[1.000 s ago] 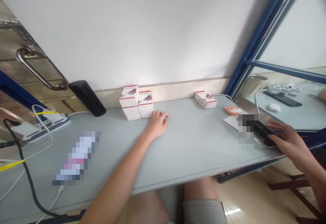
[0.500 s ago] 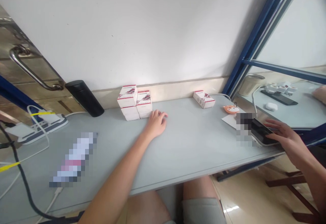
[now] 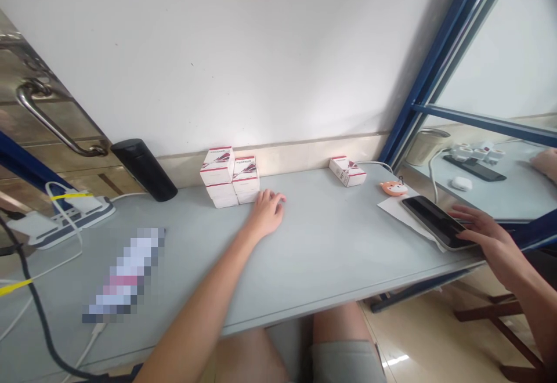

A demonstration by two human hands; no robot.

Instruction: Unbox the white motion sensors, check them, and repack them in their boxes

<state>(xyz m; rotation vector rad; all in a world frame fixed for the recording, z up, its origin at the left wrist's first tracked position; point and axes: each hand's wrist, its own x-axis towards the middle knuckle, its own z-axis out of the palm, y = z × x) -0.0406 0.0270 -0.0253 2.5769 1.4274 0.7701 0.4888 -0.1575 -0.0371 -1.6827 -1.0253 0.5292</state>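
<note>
Pale grey tabletop (image 3: pixel 331 267) here, and we've got both bare hands on it. Our left hand (image 3: pixel 267 213) rests on the surface, fingers slightly curled and a bit apart, holding nothing, right beside a stack of four white cardboard boxes with red trim (image 3: pixel 230 177), two on two against the wall. Can't tell if the fingertips actually touch the boxes. Our right hand (image 3: pixel 489 238) sits at the table's right end, fingers spread apart and draped over the end of a black slab smartphone (image 3: pixel 435 222), which lies on a white sheet of paper (image 3: pixel 398 212). Can't tell if we're really gripping it or just touching it. One more white-and-red box (image 3: pixel 347 171) sits by the wall, near an orange cat-faced rubber charm (image 3: pixel 394 188). Way over left, a black cylindrical bottle (image 3: pixel 143 169) lies on its side, a white power strip (image 3: pixel 61 217) sits past it, and a pixelated blurred item (image 3: pixel 124 275) lies on the table.
</note>
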